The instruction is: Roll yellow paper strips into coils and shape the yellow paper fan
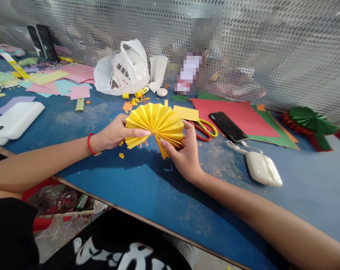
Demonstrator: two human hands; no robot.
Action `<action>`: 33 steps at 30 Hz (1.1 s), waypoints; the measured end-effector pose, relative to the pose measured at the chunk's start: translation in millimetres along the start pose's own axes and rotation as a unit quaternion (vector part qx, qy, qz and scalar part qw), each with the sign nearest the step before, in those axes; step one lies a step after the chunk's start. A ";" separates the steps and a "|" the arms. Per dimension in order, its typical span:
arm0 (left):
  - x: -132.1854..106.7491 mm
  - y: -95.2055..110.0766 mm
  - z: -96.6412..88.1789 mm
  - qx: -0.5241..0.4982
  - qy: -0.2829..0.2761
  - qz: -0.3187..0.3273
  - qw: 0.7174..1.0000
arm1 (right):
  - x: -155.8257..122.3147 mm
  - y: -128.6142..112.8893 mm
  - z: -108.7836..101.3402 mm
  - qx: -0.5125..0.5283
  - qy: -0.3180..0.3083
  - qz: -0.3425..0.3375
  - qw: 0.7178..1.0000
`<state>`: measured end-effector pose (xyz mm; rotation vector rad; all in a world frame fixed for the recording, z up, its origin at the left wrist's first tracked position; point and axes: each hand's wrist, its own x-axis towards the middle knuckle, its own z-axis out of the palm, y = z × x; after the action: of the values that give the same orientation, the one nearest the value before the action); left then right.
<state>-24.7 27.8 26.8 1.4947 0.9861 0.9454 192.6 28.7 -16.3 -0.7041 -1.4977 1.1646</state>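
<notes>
A yellow pleated paper fan (154, 117) is spread in a wide, nearly round shape above the blue table (125, 183). My left hand (113, 131) grips its left side, with the thumb lying across the pleats near the centre. On the right, my right hand (187, 153) pinches the lower right folds, its thumb close to the fan's centre and its fingers behind the paper. A gap shows between the fan's two lower edges. Just behind my right hand lie scissors (205, 129) with red and yellow handles and a yellow paper piece (186, 113).
A black phone (228, 126) and a white earbud case (263, 168) lie at right, near red paper (237, 114) and a green pleated paper piece (309, 120). Behind stands a white plastic bag (125, 71). A white power bank (16, 120) and coloured paper sheets (48, 82) are at left.
</notes>
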 end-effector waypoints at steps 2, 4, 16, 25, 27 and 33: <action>0.2 -1.2 0.3 -0.002 0.002 0.006 1.000 | -0.4 1.2 -0.9 0.002 -0.006 0.002 1.000; -0.1 -2.3 1.1 -0.005 0.004 0.011 1.000 | 0.0 1.5 -1.3 0.015 -0.011 0.006 1.000; -5.8 -8.2 14.4 0.026 0.081 0.029 0.996 | 2.3 2.5 -0.8 0.004 0.000 0.014 1.000; -8.2 -7.2 19.0 -0.026 0.086 0.025 0.996 | 3.5 1.8 0.0 -0.003 -0.009 0.020 1.000; -8.3 -6.0 20.5 -0.031 0.089 0.023 0.995 | 3.8 2.1 -0.3 -0.009 -0.010 0.022 1.000; -7.2 -5.3 23.6 -0.048 0.100 0.023 0.994 | 3.2 5.4 -1.7 -0.018 -0.010 0.015 1.000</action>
<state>-5.7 13.6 18.2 1.3656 1.0366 1.1781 192.6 33.9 -20.2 -0.7437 -1.5329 1.1729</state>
